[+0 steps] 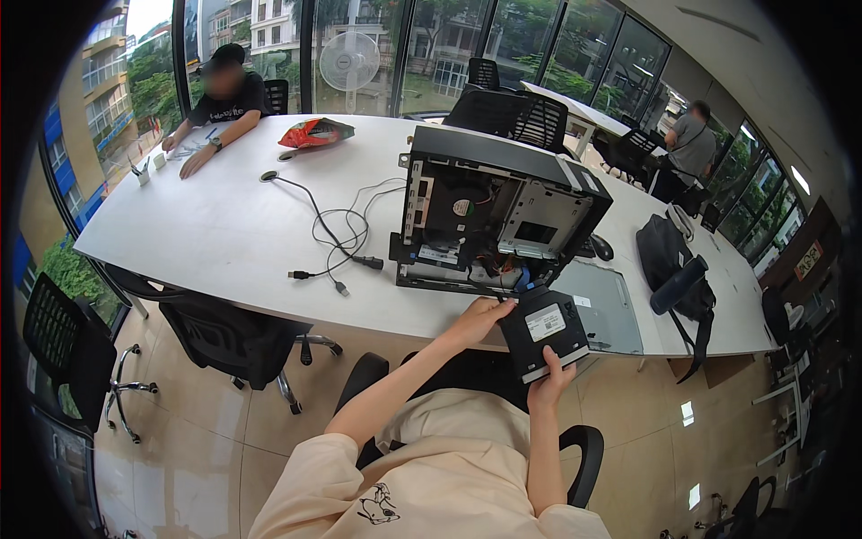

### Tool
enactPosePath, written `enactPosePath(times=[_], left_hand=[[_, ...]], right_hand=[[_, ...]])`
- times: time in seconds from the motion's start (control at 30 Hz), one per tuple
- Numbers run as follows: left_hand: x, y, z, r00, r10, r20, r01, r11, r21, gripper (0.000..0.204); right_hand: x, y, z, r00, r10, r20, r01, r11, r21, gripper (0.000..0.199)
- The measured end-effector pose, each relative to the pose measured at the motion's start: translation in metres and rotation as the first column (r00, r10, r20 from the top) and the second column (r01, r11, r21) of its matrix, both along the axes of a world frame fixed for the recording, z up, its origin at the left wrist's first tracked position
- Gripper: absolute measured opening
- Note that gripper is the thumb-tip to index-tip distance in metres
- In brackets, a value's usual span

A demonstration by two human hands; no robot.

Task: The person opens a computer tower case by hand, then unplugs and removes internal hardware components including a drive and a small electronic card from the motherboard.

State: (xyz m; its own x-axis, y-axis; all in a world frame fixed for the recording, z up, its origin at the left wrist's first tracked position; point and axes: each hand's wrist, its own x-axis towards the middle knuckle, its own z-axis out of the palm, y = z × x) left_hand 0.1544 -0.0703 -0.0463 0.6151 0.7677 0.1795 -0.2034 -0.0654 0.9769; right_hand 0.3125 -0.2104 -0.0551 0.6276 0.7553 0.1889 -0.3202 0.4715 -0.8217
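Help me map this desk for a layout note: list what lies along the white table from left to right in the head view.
Small white items → red snack bag → tangled black cables → open computer case → black drive unit → black bag.

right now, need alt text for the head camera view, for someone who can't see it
Seen from above, a seated person's left hand and right hand hold a black drive unit at the edge of an open desktop computer case on a long white table. Loose black cables lie beside the case.
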Motion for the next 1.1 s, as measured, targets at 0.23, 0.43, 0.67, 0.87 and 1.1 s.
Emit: enactPosePath(times=[0.23,0.43,0.67,0.87,1.1], left_hand=[[-0.002,-0.008,-0.005,0.996,-0.025,0.089,0.044,0.975,-0.220,0.049],[0.002,-0.005,-0.019,0.998,0.016,0.060,-0.002,0.974,-0.227,0.049],[0.006,-0.006,-0.026,0.993,0.064,0.099,-0.042,0.978,-0.204,0.049],[0.007,-0.012,-0.020,0.980,0.187,0.072,-0.169,0.965,-0.202,0.049],[0.010,-0.008,-0.030,0.961,0.267,0.068,-0.251,0.951,-0.181,0.048]], right_hand=[[-0.008,-0.004,-0.005,0.999,0.019,-0.027,-0.020,0.999,-0.036,0.048],[-0.005,-0.011,0.013,0.997,0.082,0.000,-0.081,0.990,-0.118,0.046],[-0.006,-0.014,0.021,0.998,0.063,-0.010,-0.064,0.985,-0.163,0.044],[-0.021,-0.009,0.022,0.999,-0.006,-0.036,0.000,0.984,-0.179,0.035],[-0.009,-0.005,0.020,0.997,0.068,-0.029,-0.072,0.979,-0.188,0.042]])
